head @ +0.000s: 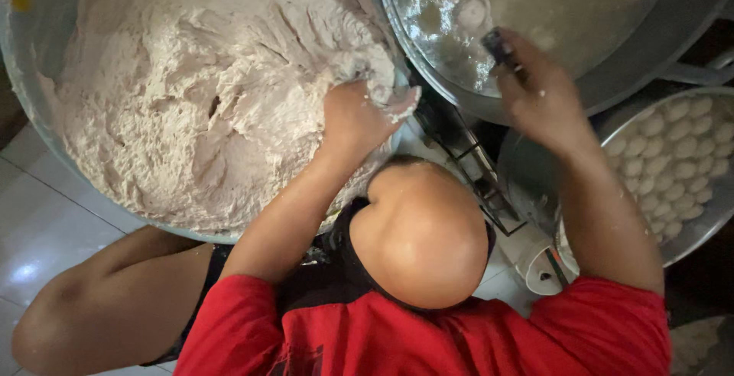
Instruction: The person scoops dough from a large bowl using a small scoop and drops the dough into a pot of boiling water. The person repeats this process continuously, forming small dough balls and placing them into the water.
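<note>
Overhead: one dough mound (pixel 206 93), left hand (pixel 359 116) clenched in it; right hand (pixel 535 93) around one dark tool (pixel 497 43).

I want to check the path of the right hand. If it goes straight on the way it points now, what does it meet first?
Probably the small dough ball in the pan, just beyond the right hand; depth is unclear.

Big pale dough (pixel 206 93) heaped in a wide basin (pixel 23 93), shaggy and torn on top (sticky-looking, creased all over), filling it nearly rim to rim. One small round ball (pixel 472 11) sits alone on the wet metal tray (pixel 581 9), just beside a dark spoon (pixel 498 46).
</note>
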